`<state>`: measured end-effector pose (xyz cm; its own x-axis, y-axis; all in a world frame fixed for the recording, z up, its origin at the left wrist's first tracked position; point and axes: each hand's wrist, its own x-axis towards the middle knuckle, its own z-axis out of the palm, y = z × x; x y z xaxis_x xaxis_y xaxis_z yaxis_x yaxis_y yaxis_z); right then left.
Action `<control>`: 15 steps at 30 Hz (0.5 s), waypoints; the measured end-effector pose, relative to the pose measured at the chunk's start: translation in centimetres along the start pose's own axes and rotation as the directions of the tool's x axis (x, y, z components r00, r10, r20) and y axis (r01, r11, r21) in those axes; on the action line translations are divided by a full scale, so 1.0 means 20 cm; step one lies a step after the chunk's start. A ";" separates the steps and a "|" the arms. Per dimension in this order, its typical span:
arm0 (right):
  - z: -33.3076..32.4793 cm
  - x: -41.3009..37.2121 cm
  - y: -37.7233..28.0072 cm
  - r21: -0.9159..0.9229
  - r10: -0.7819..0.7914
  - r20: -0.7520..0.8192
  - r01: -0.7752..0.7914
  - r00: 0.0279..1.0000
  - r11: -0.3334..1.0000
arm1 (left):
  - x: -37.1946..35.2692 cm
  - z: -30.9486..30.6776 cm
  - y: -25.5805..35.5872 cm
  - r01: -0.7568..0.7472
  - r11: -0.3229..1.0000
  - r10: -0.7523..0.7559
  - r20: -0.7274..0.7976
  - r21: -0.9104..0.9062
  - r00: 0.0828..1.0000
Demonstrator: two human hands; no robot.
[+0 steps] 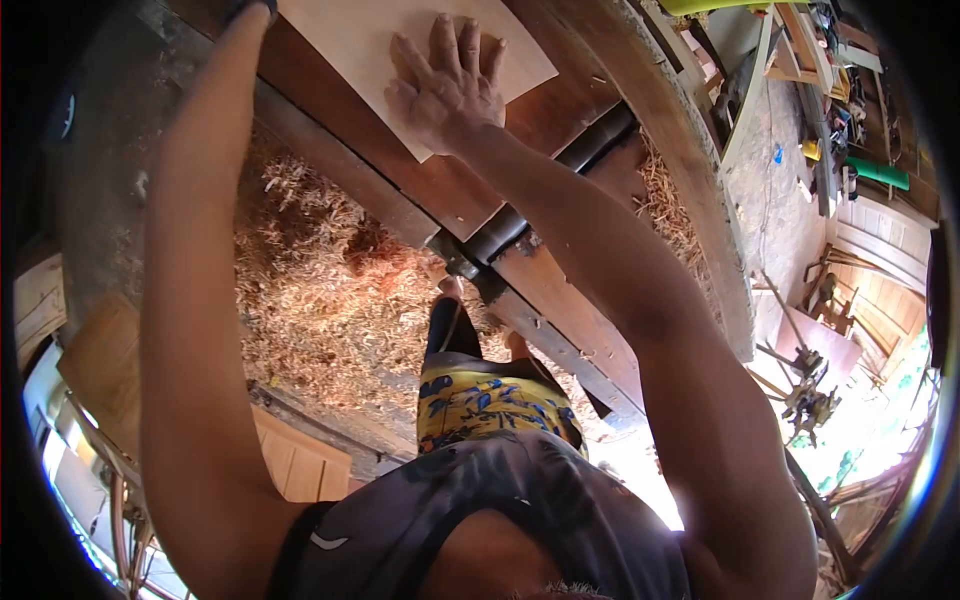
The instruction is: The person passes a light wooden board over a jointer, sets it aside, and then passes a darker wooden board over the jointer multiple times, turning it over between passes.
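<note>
My right hand (450,105) lies flat on a pale wooden board (345,50), fingers spread and pointing away from me. The board rests on a reddish-brown machine bed (330,90) and runs out of view at the top. Beyond my hand's wrist, a dark cylindrical roller (497,236) crosses the bed, passing under my forearm. My left arm reaches up along the left side, and only a bit of my left hand (262,5) shows at the top edge, near the board's left side. Its fingers are out of view, so what it touches is hidden.
Wood shavings (330,320) cover the floor left of the machine, with more (672,205) on its right. A thick curved timber (690,150) runs along the right. Lumber, a green roll (878,173) and a metal mechanism (808,390) stand farther right. A panel (300,455) lies lower left.
</note>
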<state>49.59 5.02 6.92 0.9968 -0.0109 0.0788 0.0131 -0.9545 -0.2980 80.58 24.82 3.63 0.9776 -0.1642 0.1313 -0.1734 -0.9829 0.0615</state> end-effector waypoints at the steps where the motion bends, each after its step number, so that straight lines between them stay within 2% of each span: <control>1: 0.00 -0.01 -0.02 -0.016 0.025 0.010 -0.025 1.000 1.000 | -0.10 0.00 0.00 -0.020 0.998 0.022 0.042 -0.053 0.999; 2: -0.01 -0.02 -0.05 -0.029 0.044 0.020 -0.043 0.999 0.999 | -0.20 0.04 -0.01 -0.032 0.994 0.041 0.081 -0.102 0.996; 3: 0.01 -0.05 -0.09 -0.010 0.040 0.004 -0.040 0.999 0.999 | -0.33 0.19 -0.08 -0.174 0.984 0.174 -0.259 0.023 0.950; 4: 0.02 -0.08 -0.13 0.022 0.059 0.017 -0.059 0.998 0.998 | -0.50 0.05 -0.06 -0.248 0.965 0.255 -0.090 0.091 0.963; 5: 0.03 -0.08 -0.17 0.051 0.068 0.023 -0.069 0.997 0.996 | -0.68 -0.06 -0.03 -0.254 0.966 0.250 -0.077 -0.040 0.965; 6: 0.03 -0.11 -0.24 -0.002 0.077 0.030 -0.077 0.997 0.997 | -0.83 -0.09 -0.06 -0.270 0.956 0.246 -0.187 -0.114 0.951; 7: 0.05 -0.15 -0.31 0.012 0.064 0.014 -0.064 0.998 0.998 | -0.95 -0.12 -0.12 -0.234 0.915 0.179 -0.189 -0.328 0.965; 8: 0.08 -0.20 -0.39 0.007 0.085 0.005 -0.085 0.996 0.996 | -1.07 -0.17 -0.17 -0.134 0.911 0.068 -0.179 -0.391 0.982; 10: 0.09 -0.30 -0.54 0.040 0.095 0.013 -0.095 0.995 0.995 | -1.31 -0.32 -0.26 0.153 0.756 -0.200 -0.002 -0.636 0.980; 11: 0.07 -0.37 -0.62 0.061 0.083 0.003 -0.083 0.997 0.995 | -1.38 -0.36 -0.34 0.256 0.699 -0.187 0.174 -0.667 0.967; 12: 0.06 -0.43 -0.68 0.068 0.030 0.098 -0.037 0.995 0.997 | -1.45 -0.39 -0.41 0.361 0.639 -0.159 0.343 -0.679 0.926; 13: 0.04 -0.49 -0.73 0.075 -0.024 0.191 0.010 0.981 0.997 | -1.56 -0.42 -0.42 0.597 0.379 -0.259 0.539 -0.707 0.802; 14: 0.03 -0.55 -0.77 0.082 -0.037 0.177 0.022 0.984 0.996 | -1.67 -0.43 -0.41 0.763 0.070 -0.279 0.721 -0.643 0.634; 15: 0.02 -0.61 -0.79 0.186 -0.161 0.273 0.112 0.948 0.976 | -1.76 -0.38 -0.46 0.815 0.023 -0.252 0.785 -0.580 0.566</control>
<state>37.25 20.46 10.27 0.9648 0.2247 -0.1368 0.1393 -0.8775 -0.4589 46.86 40.20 6.05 0.6902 0.0895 -0.7180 0.7234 -0.1085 0.6818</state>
